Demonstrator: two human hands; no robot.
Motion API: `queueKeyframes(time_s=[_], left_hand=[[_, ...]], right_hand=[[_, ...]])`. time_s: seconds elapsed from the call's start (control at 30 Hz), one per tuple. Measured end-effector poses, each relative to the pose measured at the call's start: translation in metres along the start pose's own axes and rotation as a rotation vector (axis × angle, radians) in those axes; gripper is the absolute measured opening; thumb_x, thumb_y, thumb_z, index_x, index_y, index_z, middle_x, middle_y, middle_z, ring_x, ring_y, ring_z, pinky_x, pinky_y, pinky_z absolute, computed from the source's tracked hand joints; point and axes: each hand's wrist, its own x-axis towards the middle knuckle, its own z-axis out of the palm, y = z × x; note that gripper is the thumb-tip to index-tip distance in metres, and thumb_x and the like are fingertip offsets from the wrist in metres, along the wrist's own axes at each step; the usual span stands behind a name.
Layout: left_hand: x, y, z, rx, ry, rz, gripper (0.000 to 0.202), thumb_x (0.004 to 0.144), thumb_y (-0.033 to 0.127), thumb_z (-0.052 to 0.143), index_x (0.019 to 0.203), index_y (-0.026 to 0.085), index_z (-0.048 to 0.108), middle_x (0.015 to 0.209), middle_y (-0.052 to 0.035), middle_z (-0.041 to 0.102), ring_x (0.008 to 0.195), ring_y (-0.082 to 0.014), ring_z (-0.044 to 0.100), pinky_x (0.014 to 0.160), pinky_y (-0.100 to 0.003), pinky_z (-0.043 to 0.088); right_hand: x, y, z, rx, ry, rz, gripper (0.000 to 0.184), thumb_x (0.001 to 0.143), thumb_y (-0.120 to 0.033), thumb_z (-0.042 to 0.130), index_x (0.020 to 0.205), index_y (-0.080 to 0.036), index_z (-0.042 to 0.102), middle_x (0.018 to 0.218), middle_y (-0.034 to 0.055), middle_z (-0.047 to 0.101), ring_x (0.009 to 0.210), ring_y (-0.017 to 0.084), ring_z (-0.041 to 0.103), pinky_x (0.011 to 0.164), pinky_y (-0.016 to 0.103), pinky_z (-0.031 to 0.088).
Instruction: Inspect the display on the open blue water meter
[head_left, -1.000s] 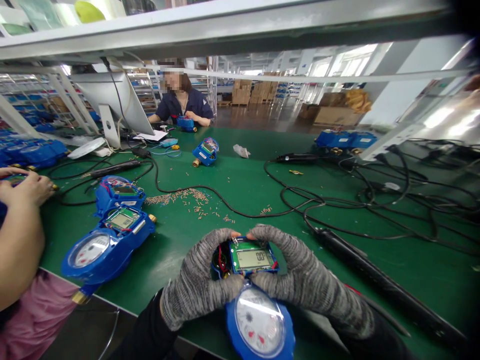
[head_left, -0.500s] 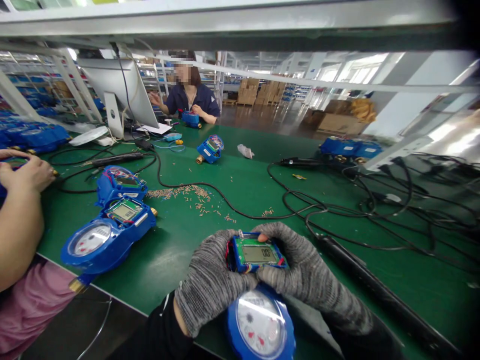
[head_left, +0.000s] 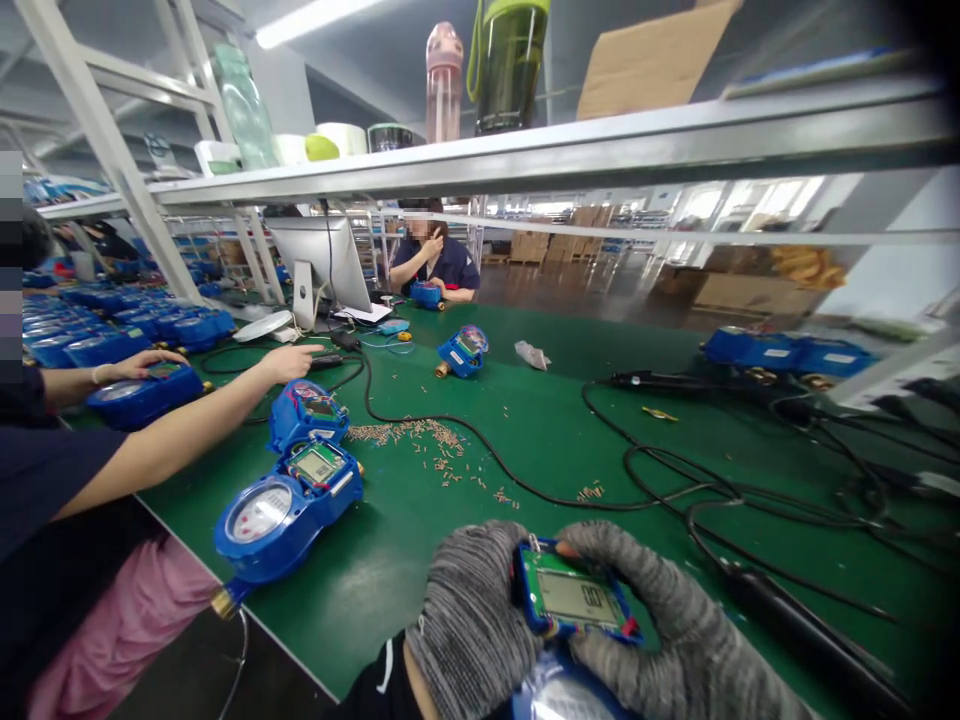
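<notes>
at the near edge of a green bench (head_left: 480, 520), my gloved left hand (head_left: 469, 625) and right hand (head_left: 675, 640) pinch a blue display module (head_left: 574, 598) between them, fingers wrapped on its two short sides, screen tilted up toward me. the module sits low in view, just above the meter dial (head_left: 559, 695) it belongs to, which is mostly cut off by the frame's bottom edge. to my left a co-worker's arm (head_left: 195, 425) stretches over the bench, finger pointing toward a monitor (head_left: 322, 265); an open blue meter (head_left: 289, 505) lies beside that arm. loose small pins (head_left: 427, 440) scatter across the mat, and black cables (head_left: 675, 490) loop close to my right wrist.

the risk, as i judge it: knit gloves give a soft, slippery hold on smooth plastic, so the module could twist out and strain whatever wiring ties it to the body, which i cannot see here. the bench edge is close, so a slip could send the meter off it. a glove thread might also snag on the board's corner.
</notes>
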Motion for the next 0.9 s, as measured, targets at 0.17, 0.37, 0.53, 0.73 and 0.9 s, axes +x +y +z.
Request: queueKeyframes(time_s=[0.17,0.37,0.53,0.73,0.9], left_hand=[[0.001,0.001,-0.002,0.026,-0.047,-0.089,0.051,0.062,0.025,0.076,0.112,0.019,0.074,0.113,-0.0129,0.074,0.106,-0.0378,0.067,0.101,-0.059,0.05],[0.002,0.009,-0.008,0.007,-0.083,-0.086,0.046,0.064,0.024,0.072,0.109,0.018,0.075,0.107,-0.0116,0.076,0.103,-0.0364,0.068,0.099,-0.056,0.052],[0.002,0.008,-0.008,0.029,-0.094,-0.075,0.042,0.065,0.025,0.072,0.107,0.019,0.075,0.106,-0.0118,0.076,0.102,-0.0359,0.069,0.099,-0.056,0.052],[0.004,0.007,-0.007,0.028,-0.069,-0.078,0.042,0.066,0.027,0.072,0.108,0.02,0.074,0.105,-0.0099,0.077,0.1,-0.0335,0.07,0.097,-0.053,0.054],[0.004,0.01,-0.009,0.017,-0.086,-0.085,0.039,0.069,0.029,0.073,0.107,0.02,0.075,0.103,-0.0088,0.077,0.096,-0.0309,0.07,0.095,-0.048,0.055]], right_hand=[[0.005,-0.006,-0.005,0.017,0.052,-0.022,0.046,0.076,-0.034,0.077,0.121,-0.034,0.063,0.107,0.0025,0.077,0.092,0.026,0.077,0.074,0.032,0.067],[0.003,-0.004,-0.001,0.044,-0.014,0.066,0.044,0.076,-0.043,0.079,0.117,-0.032,0.068,0.108,0.0048,0.077,0.095,0.027,0.076,0.079,0.037,0.066],[-0.006,0.008,0.01,0.052,-0.027,0.108,0.057,0.078,-0.047,0.077,0.131,-0.035,0.06,0.123,0.0055,0.072,0.108,0.03,0.072,0.09,0.046,0.063],[-0.008,0.011,0.013,0.101,-0.055,0.195,0.067,0.077,-0.053,0.078,0.137,-0.032,0.057,0.13,0.0087,0.068,0.115,0.033,0.068,0.094,0.048,0.061],[-0.008,0.01,0.015,0.087,-0.03,0.227,0.058,0.076,-0.054,0.076,0.127,-0.03,0.064,0.123,0.0088,0.071,0.112,0.033,0.069,0.092,0.048,0.062]])
